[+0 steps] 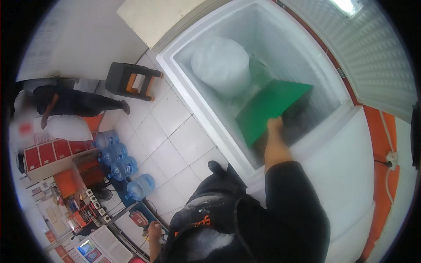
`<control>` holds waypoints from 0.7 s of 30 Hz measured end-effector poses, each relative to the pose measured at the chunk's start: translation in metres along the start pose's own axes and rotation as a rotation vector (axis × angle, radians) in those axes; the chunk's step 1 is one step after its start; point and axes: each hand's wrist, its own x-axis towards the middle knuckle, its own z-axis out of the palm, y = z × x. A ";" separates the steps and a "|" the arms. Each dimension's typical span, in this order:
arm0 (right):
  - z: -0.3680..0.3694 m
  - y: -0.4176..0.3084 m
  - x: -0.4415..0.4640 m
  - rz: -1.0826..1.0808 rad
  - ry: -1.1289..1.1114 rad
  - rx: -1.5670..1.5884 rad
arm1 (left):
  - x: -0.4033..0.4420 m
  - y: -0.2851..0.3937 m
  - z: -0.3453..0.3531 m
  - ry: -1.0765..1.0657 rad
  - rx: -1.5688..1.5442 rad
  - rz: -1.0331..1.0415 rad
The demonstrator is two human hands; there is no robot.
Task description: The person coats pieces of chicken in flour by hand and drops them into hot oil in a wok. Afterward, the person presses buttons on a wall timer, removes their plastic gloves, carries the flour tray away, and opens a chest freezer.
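A flat green board (276, 103) stands tilted inside an open white chest freezer (206, 109). My right hand (275, 124) reaches over the freezer's rim, its fingers closed on the near edge of the board. Behind the board sits a large rounded white bundle (220, 65), frosty and cloudy. Mist or frost blurs the freezer's inside. Down by my left side, my left hand (154, 229) looks curled; what it holds, if anything, is too small to make out.
Several blue water jugs (140, 187) lie or stand along the tiled floor (153, 131). A black and orange step stool (131, 82) is beside the freezer. Another person (66, 101) stands at far left near a large white bag (72, 128). The freezer lid (372, 48) is raised.
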 end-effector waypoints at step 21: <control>0.045 -0.053 0.001 -0.022 0.279 0.177 | -0.007 0.022 0.010 -0.046 0.031 0.047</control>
